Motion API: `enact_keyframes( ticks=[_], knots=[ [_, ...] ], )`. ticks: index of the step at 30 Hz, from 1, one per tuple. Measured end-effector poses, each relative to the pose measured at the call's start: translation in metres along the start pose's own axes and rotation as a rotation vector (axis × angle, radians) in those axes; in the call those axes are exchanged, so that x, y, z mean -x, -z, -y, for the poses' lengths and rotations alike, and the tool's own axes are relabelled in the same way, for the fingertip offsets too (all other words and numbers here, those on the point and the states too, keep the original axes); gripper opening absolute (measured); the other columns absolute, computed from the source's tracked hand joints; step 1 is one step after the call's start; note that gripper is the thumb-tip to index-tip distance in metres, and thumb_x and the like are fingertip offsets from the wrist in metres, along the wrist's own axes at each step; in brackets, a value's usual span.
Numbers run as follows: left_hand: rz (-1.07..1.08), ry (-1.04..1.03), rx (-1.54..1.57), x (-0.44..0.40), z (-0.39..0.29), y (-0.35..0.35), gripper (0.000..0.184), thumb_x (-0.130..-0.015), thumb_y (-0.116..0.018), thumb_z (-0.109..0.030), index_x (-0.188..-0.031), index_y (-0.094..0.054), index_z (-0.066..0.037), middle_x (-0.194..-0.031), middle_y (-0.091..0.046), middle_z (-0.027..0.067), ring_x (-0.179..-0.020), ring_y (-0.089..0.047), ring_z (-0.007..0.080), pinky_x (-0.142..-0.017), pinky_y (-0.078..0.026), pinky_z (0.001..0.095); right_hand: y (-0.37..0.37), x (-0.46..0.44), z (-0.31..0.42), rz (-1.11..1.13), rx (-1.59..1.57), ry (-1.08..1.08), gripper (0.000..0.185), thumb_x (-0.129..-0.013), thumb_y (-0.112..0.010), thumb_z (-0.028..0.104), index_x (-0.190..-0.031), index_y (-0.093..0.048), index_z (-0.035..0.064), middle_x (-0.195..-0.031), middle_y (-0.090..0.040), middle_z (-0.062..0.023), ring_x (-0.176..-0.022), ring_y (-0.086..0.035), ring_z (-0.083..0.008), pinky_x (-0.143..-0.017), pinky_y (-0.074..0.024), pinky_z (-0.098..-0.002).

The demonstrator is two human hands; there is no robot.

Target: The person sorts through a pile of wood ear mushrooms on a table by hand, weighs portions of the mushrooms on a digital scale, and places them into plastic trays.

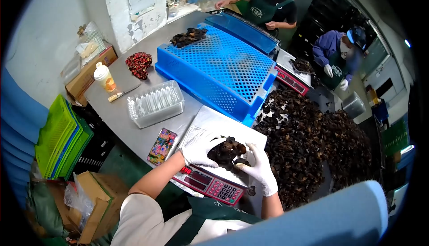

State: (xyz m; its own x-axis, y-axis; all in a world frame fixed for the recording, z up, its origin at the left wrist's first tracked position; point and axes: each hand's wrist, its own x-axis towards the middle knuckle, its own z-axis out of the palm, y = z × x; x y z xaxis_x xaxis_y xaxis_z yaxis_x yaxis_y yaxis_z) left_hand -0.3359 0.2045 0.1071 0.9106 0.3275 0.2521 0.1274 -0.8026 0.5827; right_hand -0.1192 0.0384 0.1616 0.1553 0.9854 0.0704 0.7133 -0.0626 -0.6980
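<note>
In the head view, a loose clump of dark, wrinkled pieces [229,150] sits on the white pan of a red scale [213,184], between the two gloved hands. The left hand [203,148] curves against it at nine o'clock, fingers apart; the right hand [258,169] stands at four o'clock, thumb and fingers parted around its near edge. Neither is closed into a grip.

From the clump, a clear plastic container [157,120] at ten o'clock holds a row of nested clear trays. At twelve lies a blue crate [223,63], its lattice face up, bearing a clear tray of similar dark pieces [189,36] towards eleven. A broad heap [297,152] of them spreads over the tabletop [120,114] at three. At eight, off the tabletop, an open cardboard box [96,208] has clear plastic wrap in it.
</note>
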Motion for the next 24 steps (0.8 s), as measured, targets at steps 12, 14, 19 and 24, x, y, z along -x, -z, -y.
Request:
enact_keyframes(
  ticks=[12,14,19,24],
  knots=[
    [0.057,0.046,-0.037,-0.012,-0.021,0.013,0.097,-0.060,-0.084,-0.051,-0.139,-0.048,-0.008,-0.135,-0.046,0.0203,-0.126,-0.044,0.0400,-0.107,-0.035,0.0496,0.016,0.065,-0.051,-0.528,-0.128,-0.267,0.033,-0.073,-0.072,0.005,-0.106,-0.066,0.0039,-0.093,-0.068,-0.0106,-0.082,-0.066,-0.0218,-0.075,-0.0535,-0.0329],
    [-0.103,-0.067,-0.080,-0.008,-0.021,0.018,0.099,-0.058,-0.085,-0.053,-0.138,-0.048,-0.007,-0.136,-0.046,0.0213,-0.125,-0.046,0.0407,-0.106,-0.037,0.0501,0.035,0.072,-0.058,-0.483,0.548,-0.149,0.037,-0.070,-0.074,0.008,-0.105,-0.066,0.0055,-0.094,-0.067,-0.0107,-0.086,-0.064,-0.0272,-0.080,-0.0519,-0.0390],
    [-0.178,-0.077,-0.015,-0.002,-0.026,0.035,0.091,-0.062,-0.083,-0.052,-0.134,-0.051,-0.007,-0.134,-0.048,0.0192,-0.126,-0.045,0.0411,-0.107,-0.036,0.0519,0.029,0.029,-0.028,-0.435,0.295,0.120,0.023,-0.072,-0.068,0.004,-0.095,-0.067,0.0057,-0.094,-0.066,-0.0109,-0.091,-0.062,-0.0316,-0.082,-0.0488,-0.0406],
    [-0.282,-0.013,-0.140,-0.008,-0.036,-0.001,0.077,-0.072,-0.076,-0.050,-0.130,-0.054,-0.006,-0.129,-0.052,0.0197,-0.124,-0.046,0.0402,-0.107,-0.034,0.0521,-0.008,-0.036,0.008,-0.205,0.336,0.398,0.035,-0.072,-0.071,0.006,-0.105,-0.067,0.0130,-0.107,-0.063,-0.0062,-0.102,-0.057,-0.0272,-0.089,-0.0439,-0.0402]
  ],
)
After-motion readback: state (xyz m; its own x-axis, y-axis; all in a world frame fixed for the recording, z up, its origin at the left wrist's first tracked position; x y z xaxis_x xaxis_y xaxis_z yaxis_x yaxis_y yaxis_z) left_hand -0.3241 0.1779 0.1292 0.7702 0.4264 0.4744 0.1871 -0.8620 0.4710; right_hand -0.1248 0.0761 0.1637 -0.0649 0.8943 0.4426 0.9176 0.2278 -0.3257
